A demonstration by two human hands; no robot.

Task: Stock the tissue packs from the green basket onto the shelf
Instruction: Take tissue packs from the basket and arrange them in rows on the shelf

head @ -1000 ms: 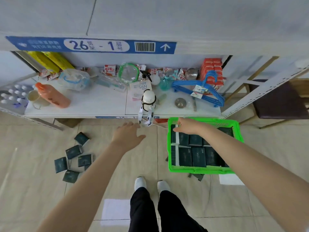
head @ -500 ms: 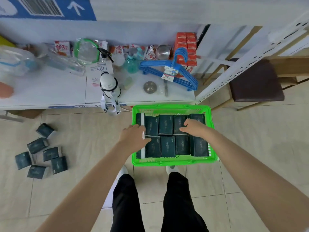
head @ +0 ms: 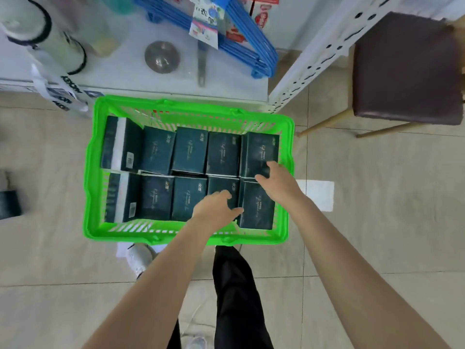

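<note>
Dark green tissue packs fill the green plastic basket edge to edge; open from above only.

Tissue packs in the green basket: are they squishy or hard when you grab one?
Probably a bit squishy: the tissue packs look like glossy film over soft tissue, so maybe slippery too. They look boxy and flat-sided, so one likely won't roll.

Bright green basket, dark teal tissue packs, blue hangers.
</note>
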